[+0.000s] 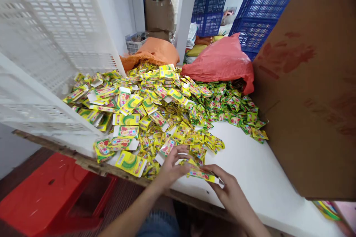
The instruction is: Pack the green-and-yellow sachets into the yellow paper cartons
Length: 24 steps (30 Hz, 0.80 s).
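Observation:
A small printed carton (204,174), yellow and green with fruit pictures, lies crosswise between my two hands above the table's front edge. My right hand (229,189) grips its right end between thumb and fingers, where a white flap shows. At the left end is my left hand (174,166), curled with its thumb against the carton; its fingertips are partly hidden. Just beyond it lie an open-ended carton (168,146) and yellow sachets (198,139). Nearer the table edge, a flat yellow carton (130,163) rests left of my left hand.
Many cartons (128,103) are heaped at left, spilling from a tipped white crate (91,50). Green sachets (230,103) spread below a red sack (222,61); an orange sack (158,50) lies behind. A big cardboard box (311,118) borders the white table (250,177). A red stool (41,192) stands lower left.

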Tool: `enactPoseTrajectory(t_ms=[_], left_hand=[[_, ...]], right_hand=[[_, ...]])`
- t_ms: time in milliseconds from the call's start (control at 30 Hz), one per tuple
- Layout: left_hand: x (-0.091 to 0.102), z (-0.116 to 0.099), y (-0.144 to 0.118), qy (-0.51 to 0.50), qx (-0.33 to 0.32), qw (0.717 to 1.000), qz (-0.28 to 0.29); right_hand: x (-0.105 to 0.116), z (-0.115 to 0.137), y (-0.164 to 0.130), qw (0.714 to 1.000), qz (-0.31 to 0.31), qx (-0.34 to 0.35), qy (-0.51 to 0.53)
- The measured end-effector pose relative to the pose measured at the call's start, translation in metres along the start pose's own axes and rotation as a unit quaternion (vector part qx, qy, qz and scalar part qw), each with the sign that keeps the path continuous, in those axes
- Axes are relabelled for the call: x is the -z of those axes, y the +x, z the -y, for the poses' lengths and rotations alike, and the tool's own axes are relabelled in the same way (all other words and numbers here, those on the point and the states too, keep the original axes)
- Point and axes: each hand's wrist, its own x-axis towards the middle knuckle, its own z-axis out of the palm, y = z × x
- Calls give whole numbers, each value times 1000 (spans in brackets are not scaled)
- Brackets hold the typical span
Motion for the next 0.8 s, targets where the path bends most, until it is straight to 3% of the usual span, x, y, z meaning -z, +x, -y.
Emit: enactPoseTrajectory(t_ms=[133,200,233,267,333,433,533,700,800], left_hand=[[15,-9,8,142,76,973,168],[12,-3,12,132,120,957,231],[9,2,14,100,133,958,231],[7,9,16,62,141,965,210],[4,24,19,8,130,986,109],[8,45,20,5,112,994,0],[13,57,17,32,110,993,-34],[16,62,12,118,98,983,-101],[17,62,18,212,109,969,-59]], right_hand=[[15,18,16,994,102,26,-12],[15,23,33,992,113,56,2],[16,22,45,992,103,71,5],[17,16,58,994,75,79,-1],[24,-3,91,997,-14,73,-36],[42,-40,147,984,-137,20,-108],[61,-66,203,970,-181,-12,-162],[95,-81,283,941,-223,-80,-240],[118,-95,313,924,-232,-134,-273]])
